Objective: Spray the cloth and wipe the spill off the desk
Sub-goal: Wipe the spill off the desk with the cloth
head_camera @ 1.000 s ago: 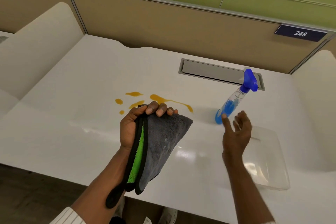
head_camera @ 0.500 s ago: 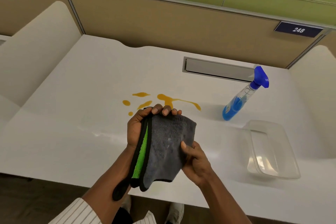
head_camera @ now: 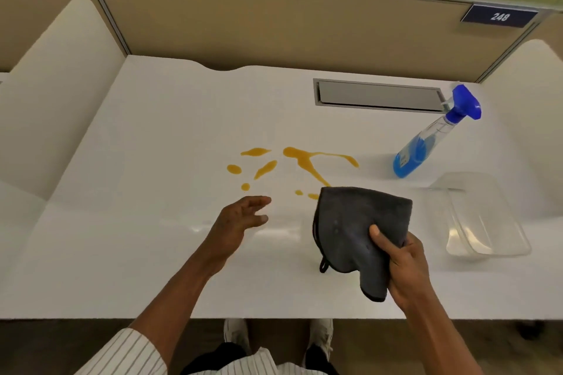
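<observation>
Gripping the cloth (head_camera: 362,228) in my right hand (head_camera: 405,271), left hand (head_camera: 240,219) open and empty, near the spill (head_camera: 307,158) on the desk (head_camera: 146,222).

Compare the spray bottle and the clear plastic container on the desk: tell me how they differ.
The spray bottle stands upright with a blue trigger head and holds blue liquid; the clear container sits low and flat and looks empty. The bottle is tall and narrow; the container is wide, shallow and rectangular. The bottle stands farther back; the container is nearer the front edge. Both are see-through plastic, on the desk's right side, and neither is touched.
</observation>
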